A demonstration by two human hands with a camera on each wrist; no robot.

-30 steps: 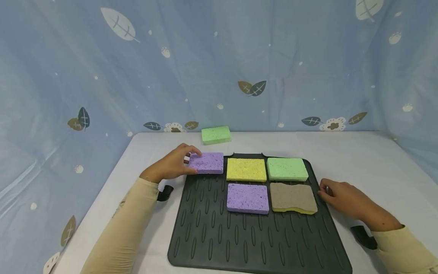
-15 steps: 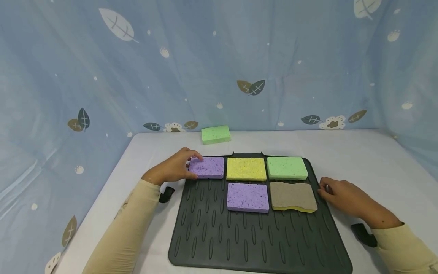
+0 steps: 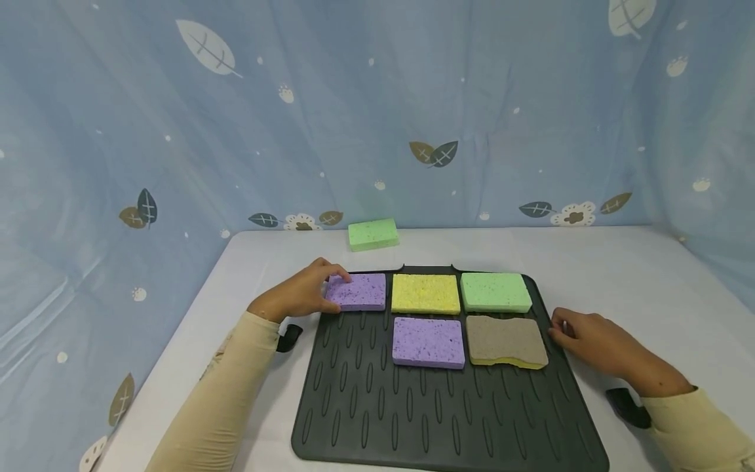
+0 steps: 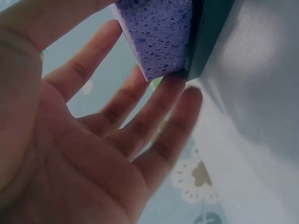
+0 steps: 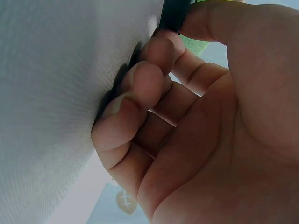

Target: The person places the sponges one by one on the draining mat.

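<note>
At the back left corner of the dark drying mat (image 3: 366, 419) lies a purple sponge (image 3: 361, 293). My left hand (image 3: 302, 288) pinches that sponge by its left end, thumb at the near side and fingers at the far side. In the left wrist view the sponge (image 4: 159, 37) sits flat against the mat. My right hand (image 3: 596, 337) pinches the mat's right edge between thumb and index finger; in the right wrist view the other fingers (image 5: 147, 84) curl against the white tabletop.
A yellow sponge (image 3: 425, 293) and a green sponge (image 3: 495, 292) continue the back row. Before them lie another purple sponge (image 3: 428, 342) and a grey-topped yellow sponge (image 3: 506, 341). Another green sponge (image 3: 373, 235) lies on the white table (image 3: 613, 262) by the blue curtain (image 3: 354, 98).
My left hand has drawn the purple sponge slightly toward me, lining it up beside the yellow one. The right hand stays at the mat's edge.
</note>
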